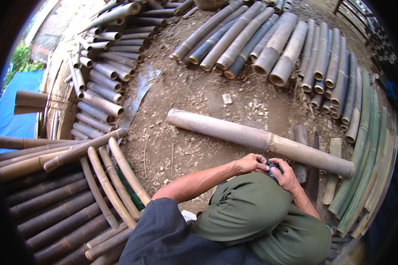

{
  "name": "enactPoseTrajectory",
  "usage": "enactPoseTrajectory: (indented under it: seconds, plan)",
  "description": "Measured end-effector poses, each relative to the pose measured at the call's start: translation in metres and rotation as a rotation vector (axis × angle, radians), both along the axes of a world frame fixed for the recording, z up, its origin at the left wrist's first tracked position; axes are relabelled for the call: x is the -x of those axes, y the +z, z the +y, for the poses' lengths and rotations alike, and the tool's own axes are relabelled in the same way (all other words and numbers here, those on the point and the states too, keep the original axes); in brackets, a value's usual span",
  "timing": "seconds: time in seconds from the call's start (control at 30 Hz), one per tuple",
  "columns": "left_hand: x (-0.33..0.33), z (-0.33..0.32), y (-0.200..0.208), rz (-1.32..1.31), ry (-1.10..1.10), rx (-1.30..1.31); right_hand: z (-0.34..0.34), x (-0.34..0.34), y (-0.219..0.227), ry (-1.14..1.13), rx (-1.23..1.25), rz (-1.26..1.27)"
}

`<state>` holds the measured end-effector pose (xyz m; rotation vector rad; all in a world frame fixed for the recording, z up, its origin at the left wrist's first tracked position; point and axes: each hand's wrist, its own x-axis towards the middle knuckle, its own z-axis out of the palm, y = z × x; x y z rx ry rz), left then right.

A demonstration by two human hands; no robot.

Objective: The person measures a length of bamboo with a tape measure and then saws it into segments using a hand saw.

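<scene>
Both hands meet above my green-trousered knees. My right hand (287, 175) is closed around a small dark bluish object (273, 166), mostly hidden by the fingers, so its kind is unclear. Beside it, my left hand (251, 163) has its fingers pinched together at the object's left edge; whatever they hold is too small to make out. Just beyond the hands, a thick pale bamboo pole (221, 127) lies across the ground, slanting down to the right. Neither hand appears to touch the pole.
Stacked bamboo poles surround me: grey ones at the far right (276, 44), green ones at the right (362, 163), cut lengths at the left (104, 88), dark poles at the lower left (57, 212). Wood blocks (333, 170) lie by the pole's right end. Chips litter the dirt floor (163, 128).
</scene>
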<state>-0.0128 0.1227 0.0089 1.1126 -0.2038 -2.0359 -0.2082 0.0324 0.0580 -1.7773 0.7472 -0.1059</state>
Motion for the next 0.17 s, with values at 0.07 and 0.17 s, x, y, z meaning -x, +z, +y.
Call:
enactPoseTrajectory:
  seconds: [0.07,0.17]
  plan:
    - [-0.017,0.02,-0.017,0.063,0.043,0.053,0.004,-0.027,0.013,0.167,0.246,0.055]
    - [-0.036,0.047,-0.005,-0.058,0.182,0.012,0.01,-0.041,0.005,0.27,0.364,0.053]
